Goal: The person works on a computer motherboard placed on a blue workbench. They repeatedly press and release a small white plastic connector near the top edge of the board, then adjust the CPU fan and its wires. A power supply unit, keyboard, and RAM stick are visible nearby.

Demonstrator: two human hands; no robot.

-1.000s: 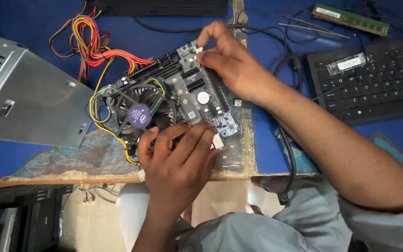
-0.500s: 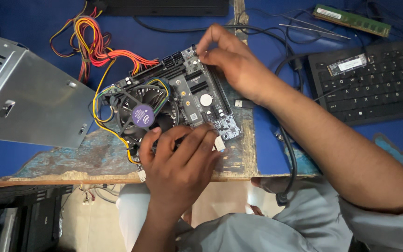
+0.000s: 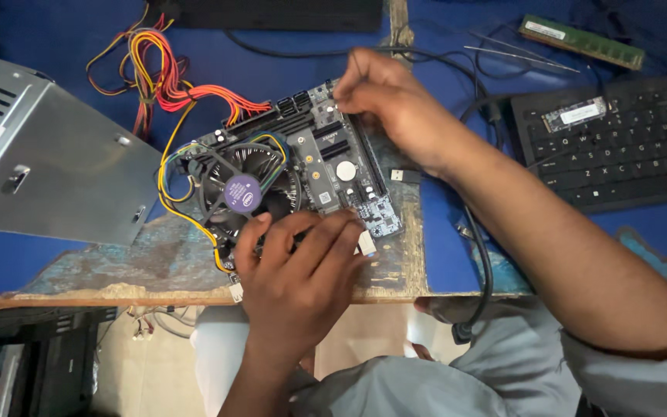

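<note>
Motherboard (image 3: 326, 166) near table's (image 3: 63, 266) front edge. Left hand (image 3: 303, 266) flat, fingers spread on board's near edge. Right hand (image 3: 391, 108) pinched at far corner, apparently on a small part.

Motherboard (image 3: 333, 166) left of keyboard (image 3: 619, 150)
</note>
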